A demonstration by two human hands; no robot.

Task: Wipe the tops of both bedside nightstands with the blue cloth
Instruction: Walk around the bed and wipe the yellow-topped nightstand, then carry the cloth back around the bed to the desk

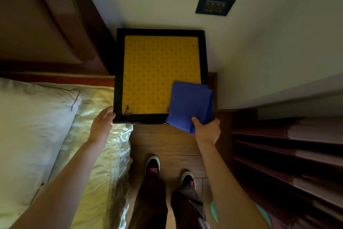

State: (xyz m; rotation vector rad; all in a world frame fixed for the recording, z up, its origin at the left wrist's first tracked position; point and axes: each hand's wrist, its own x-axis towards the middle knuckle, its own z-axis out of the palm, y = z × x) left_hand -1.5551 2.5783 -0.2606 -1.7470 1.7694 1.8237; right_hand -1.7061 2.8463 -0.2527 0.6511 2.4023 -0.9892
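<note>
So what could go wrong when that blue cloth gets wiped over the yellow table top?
1. The blue cloth is pinched only at one corner by the right hand, so it may bunch up and miss patches.
2. The cloth covers just the near right corner of the nightstand; the far edge by the wall could get skipped.
3. The left hand rests at the near left corner, so the patch under it might go unwiped.

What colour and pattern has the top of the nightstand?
Yellow with small dark repeating motifs, inside a black frame: the square nightstand top, in the head view.
</note>
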